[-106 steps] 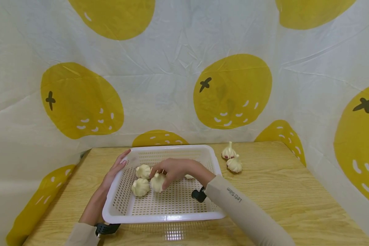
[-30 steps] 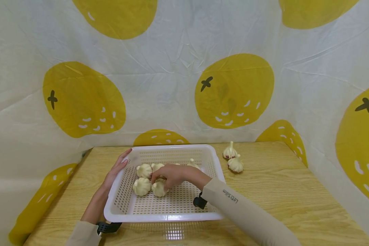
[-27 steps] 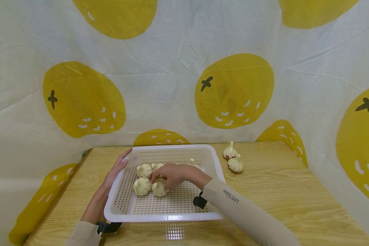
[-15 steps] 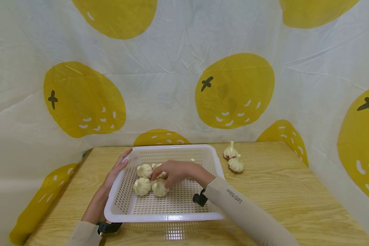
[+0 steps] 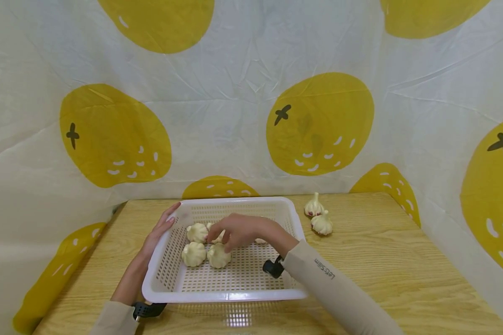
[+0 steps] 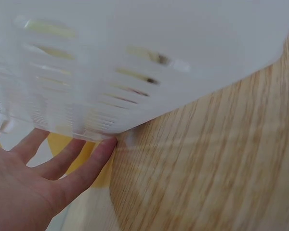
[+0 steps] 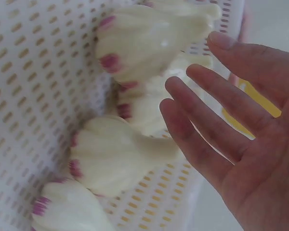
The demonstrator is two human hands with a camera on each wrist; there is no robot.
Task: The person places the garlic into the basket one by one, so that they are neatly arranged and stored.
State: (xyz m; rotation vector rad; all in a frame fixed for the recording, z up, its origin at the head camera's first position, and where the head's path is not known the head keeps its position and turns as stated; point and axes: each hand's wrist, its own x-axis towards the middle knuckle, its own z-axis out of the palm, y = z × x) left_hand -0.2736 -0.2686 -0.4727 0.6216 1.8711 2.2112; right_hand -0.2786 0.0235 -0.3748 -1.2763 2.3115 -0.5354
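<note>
A white plastic basket point(image 5: 230, 296) with a slotted floor and walls stands on the wooden table. Inside it sit several garlic bulbs, white with purple marks at the base, among them one garlic bulb point(image 5: 219, 255) just in front of my right hand point(image 5: 239, 231). That hand hovers over them, fingers extended and spread, holding nothing; the right wrist view shows a gap between fingertips and garlic point(image 7: 120, 154). My left hand point(image 5: 155, 235) rests against the basket's left side. In the left wrist view its straight fingers point(image 6: 89, 163) touch the outer wall low down.
Two more garlic bulbs point(image 5: 321, 224) lie on the table point(image 5: 381, 260) beyond the basket's right side, touching each other. A curtain point(image 5: 222, 135) with yellow fruit prints hangs along the table's back and sides.
My right hand set a garlic bulb down at the front of the group, let go and rose slightly, fingers opening. The left hand keeps its place on the basket.
</note>
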